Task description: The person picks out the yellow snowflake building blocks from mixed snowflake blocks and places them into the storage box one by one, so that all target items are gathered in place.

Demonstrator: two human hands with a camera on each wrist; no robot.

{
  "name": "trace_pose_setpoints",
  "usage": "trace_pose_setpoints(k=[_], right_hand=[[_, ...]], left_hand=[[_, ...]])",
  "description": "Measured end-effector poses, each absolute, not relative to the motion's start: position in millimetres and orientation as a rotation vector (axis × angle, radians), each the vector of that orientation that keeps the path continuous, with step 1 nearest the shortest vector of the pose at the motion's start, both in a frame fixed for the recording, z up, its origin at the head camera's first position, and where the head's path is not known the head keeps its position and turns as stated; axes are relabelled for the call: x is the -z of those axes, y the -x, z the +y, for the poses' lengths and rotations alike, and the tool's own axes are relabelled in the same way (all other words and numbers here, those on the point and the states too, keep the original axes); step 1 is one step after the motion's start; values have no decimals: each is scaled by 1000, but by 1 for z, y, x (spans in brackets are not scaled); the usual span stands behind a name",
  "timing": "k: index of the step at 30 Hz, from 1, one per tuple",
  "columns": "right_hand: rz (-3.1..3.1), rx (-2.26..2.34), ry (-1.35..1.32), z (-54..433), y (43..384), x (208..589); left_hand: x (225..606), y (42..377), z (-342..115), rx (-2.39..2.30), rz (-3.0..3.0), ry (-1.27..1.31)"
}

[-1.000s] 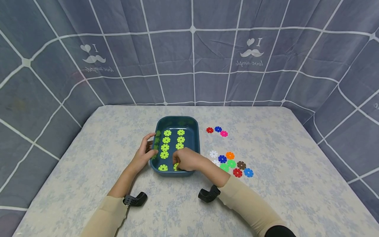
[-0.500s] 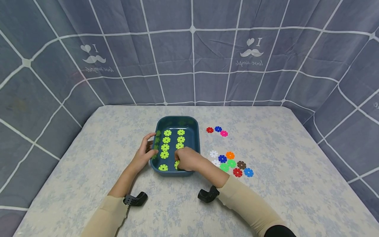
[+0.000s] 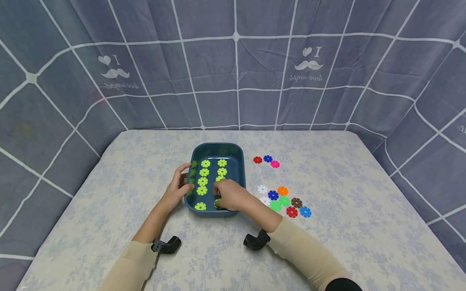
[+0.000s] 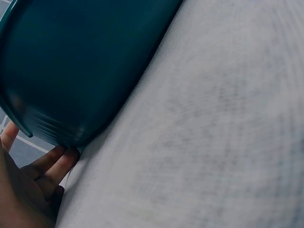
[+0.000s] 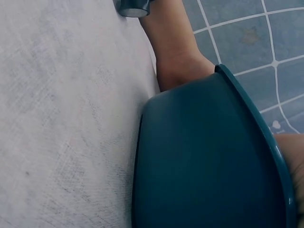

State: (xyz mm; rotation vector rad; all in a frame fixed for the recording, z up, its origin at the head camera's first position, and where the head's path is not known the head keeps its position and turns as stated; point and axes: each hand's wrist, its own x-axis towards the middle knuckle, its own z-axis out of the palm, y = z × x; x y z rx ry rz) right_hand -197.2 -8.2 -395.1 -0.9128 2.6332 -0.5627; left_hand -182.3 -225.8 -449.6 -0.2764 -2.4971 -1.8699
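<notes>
A dark teal plastic tray (image 3: pixel 236 167) lies on the table, with yellow-green notched plastic discs (image 3: pixel 202 181) in two columns on its floor. My left hand (image 3: pixel 175 190) holds the tray's left side, thumb at the rim; the left wrist view shows its fingers (image 4: pixel 61 166) against the outer wall. Reaching over the front right of the tray, my right hand (image 3: pixel 231 195) pinches a yellow-green disc (image 3: pixel 217 205) at the near end of the right column. That disc is partly hidden by the fingers. In the right wrist view the tray wall (image 5: pixel 204 156) covers most of the work.
Right of the tray lies a loose group of notched discs in several colours, among them an orange one (image 3: pixel 282 190) and a brown one (image 3: pixel 296 202). Farther back sit a red (image 3: pixel 257 160), a blue (image 3: pixel 267 159) and a pink disc (image 3: pixel 275 164). A grey curtain (image 3: pixel 204 81) stands behind the table.
The right-hand fingers have shifted slightly over the near right disc, which now looks darker and more covered. My left hand and the tray stay in place.
</notes>
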Motion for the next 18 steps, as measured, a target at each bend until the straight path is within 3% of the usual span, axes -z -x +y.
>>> trace_pose_setpoints(k=[18], right_hand=[[2439, 1475, 954, 38, 208, 392]], left_hand=[[450, 181, -226, 1890, -2499, 275]])
